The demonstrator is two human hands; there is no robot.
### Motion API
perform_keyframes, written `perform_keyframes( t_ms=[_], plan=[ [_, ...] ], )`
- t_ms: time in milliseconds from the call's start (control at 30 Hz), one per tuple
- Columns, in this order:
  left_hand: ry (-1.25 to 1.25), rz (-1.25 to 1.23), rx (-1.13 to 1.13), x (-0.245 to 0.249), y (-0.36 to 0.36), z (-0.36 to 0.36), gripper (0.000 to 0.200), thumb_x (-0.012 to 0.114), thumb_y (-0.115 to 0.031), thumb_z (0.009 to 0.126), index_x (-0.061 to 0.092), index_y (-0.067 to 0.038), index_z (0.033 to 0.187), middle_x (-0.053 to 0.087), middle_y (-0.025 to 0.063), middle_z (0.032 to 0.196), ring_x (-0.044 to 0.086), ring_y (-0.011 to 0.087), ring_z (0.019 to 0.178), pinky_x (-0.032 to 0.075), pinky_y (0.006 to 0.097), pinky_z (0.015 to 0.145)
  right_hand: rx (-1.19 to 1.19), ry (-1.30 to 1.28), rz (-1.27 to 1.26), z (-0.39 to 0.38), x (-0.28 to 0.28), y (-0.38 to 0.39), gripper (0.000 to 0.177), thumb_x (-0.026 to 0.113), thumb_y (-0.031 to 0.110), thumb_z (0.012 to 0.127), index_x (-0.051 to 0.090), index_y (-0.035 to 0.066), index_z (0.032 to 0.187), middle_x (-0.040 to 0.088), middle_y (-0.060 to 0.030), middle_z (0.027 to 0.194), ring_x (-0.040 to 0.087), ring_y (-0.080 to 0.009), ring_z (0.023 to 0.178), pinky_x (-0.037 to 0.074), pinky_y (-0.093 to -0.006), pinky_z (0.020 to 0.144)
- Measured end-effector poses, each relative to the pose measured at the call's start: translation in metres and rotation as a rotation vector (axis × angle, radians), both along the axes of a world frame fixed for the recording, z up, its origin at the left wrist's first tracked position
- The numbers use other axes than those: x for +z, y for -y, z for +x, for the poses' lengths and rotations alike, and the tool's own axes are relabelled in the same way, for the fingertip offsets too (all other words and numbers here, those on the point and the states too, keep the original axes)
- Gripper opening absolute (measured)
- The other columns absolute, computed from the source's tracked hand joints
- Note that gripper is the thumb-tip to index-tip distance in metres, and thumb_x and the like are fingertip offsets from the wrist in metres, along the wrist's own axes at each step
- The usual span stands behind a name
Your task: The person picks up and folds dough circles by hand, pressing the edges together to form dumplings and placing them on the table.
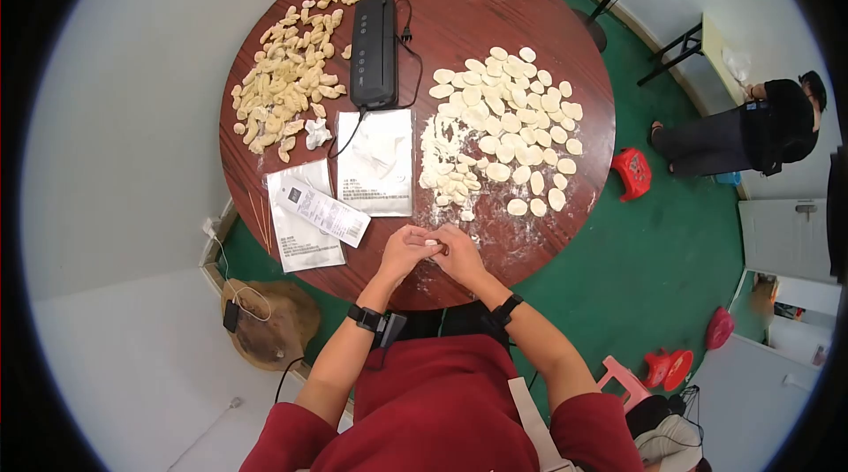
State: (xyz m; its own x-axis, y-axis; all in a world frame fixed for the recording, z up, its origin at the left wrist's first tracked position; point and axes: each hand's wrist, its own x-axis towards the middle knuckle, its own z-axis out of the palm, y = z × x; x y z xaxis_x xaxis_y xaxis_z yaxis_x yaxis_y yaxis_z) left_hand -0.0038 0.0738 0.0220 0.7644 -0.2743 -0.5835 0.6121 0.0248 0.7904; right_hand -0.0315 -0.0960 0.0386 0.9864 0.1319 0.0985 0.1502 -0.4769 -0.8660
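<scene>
Close to the front edge of the round table point(521, 247), my left hand point(405, 253) and my right hand point(459, 256) meet, fingers pinched together on a small white dough piece point(431, 242). Most of that piece is hidden by the fingers. Just beyond my hands lies a floury heap of small dough pieces point(452, 188). Many flat round dough wrappers point(508, 123) spread over the right side of the table. On the far left is a pile of shaped, yellowish dough pieces point(287, 75).
A black vacuum sealer point(374, 52) with its cord stands at the back. Silver bags point(375, 194) and a white printed packet point(322, 211) lie left of my hands, near a crumpled tissue point(317, 133). A person point(751, 132) stands at right, beyond a red stool point(632, 173).
</scene>
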Motion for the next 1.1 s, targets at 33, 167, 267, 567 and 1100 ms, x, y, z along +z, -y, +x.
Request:
perform_keyframes(
  t_ms=[33,167,267,567,1100],
  plan=[
    [0.033,-0.015,0.002,-0.004,0.003,-0.003,0.039,0.082,-0.005,0.08,0.062,0.002,0.112,0.069,0.0085,0.092,0.068,0.0141,0.083,0.055,0.0272,0.072,0.002,-0.006,-0.003,0.0,0.0,0.001,0.028,0.077,0.004,0.077,0.07,0.004,0.104,0.061,-0.0106,0.089,0.061,-0.026,0.074,0.051,-0.0369,0.068],
    [0.106,0.079,-0.049,-0.01,0.012,-0.007,0.028,0.079,-0.004,0.083,0.065,0.0,0.108,0.071,0.0073,0.093,0.067,0.0118,0.08,0.055,0.0259,0.073,0.028,-0.086,-0.012,-0.003,0.006,0.013,0.031,0.08,0.005,0.075,0.068,0.006,0.104,0.06,-0.0102,0.088,0.061,-0.0248,0.071,0.05,-0.0356,0.065],
    [0.202,0.216,-0.096,-0.025,0.014,-0.009,0.024,0.081,-0.007,0.081,0.069,-0.003,0.101,0.07,0.005,0.086,0.067,0.0102,0.076,0.054,0.0263,0.068,-0.123,-0.185,-0.075,-0.005,0.009,0.033,0.037,0.082,0.007,0.075,0.063,0.006,0.107,0.06,-0.0103,0.089,0.062,-0.0268,0.073,0.051,-0.0383,0.068],
    [0.353,0.397,-0.002,-0.026,0.022,-0.011,0.02,0.082,-0.002,0.076,0.068,-0.004,0.09,0.068,0.0072,0.084,0.066,0.0157,0.069,0.053,0.0297,0.066,-0.277,-0.041,-0.273,0.027,-0.024,0.049,0.034,0.078,0.008,0.078,0.061,0.008,0.107,0.057,-0.0136,0.101,0.061,-0.039,0.095,0.05,-0.0489,0.08],
    [0.709,0.612,-0.213,-0.027,0.046,-0.013,0.031,0.084,-0.009,0.073,0.065,-0.005,0.098,0.062,0.0105,0.088,0.061,0.0297,0.085,0.05,0.0401,0.076,0.036,-0.027,-0.391,-0.018,-0.015,0.103,0.024,0.077,0.008,0.079,0.066,0.007,0.1,0.061,-0.0119,0.096,0.061,-0.0353,0.094,0.05,-0.0452,0.081]
  ],
)
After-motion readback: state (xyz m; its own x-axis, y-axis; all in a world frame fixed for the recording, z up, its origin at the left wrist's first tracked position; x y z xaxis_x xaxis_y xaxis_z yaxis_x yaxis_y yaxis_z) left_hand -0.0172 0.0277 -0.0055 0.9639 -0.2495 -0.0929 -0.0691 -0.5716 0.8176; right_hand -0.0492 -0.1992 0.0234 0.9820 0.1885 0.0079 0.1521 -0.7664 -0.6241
